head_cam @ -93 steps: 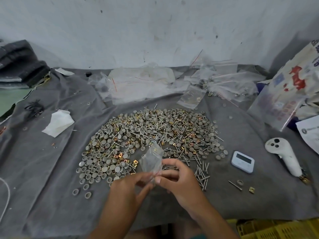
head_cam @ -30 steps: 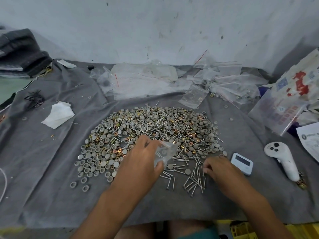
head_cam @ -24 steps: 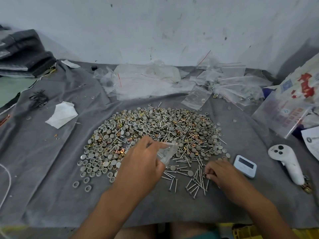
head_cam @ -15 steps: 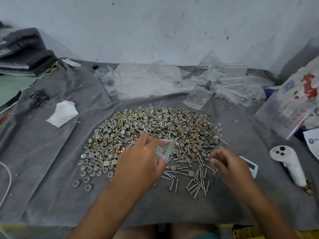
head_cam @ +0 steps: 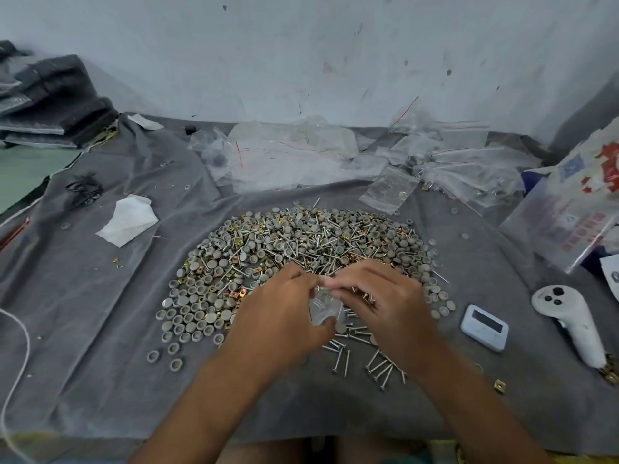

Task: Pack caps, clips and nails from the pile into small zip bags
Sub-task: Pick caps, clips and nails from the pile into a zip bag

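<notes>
A small zip bag [head_cam: 324, 308] is pinched by the left hand [head_cam: 281, 316] above the pile [head_cam: 301, 249] on the desk [head_cam: 100, 329]. Nails are gripped in the right hand [head_cam: 385, 306]. A timer [head_cam: 484, 327] and controller [head_cam: 569, 321] are seen nearby. The bag's contents are blurred.

**Soft, even light; motion blur at the hands**

Diffuse, cool light, moderately bright, no hard shadows on the grey cloth [head_cam: 100, 323]. Only faint shading under the left hand [head_cam: 284, 316] and right hand [head_cam: 388, 306]. Fingertips of both hands smeared by motion; the small zip bag [head_cam: 323, 309] between them reads as a pale blur. Pile [head_cam: 301, 242] just beyond the hands fairly sharp. Mild sheen on clear bags [head_cam: 301, 155] well beyond. Wide-angle bowing far left and right of the hands; corners soft.
</notes>
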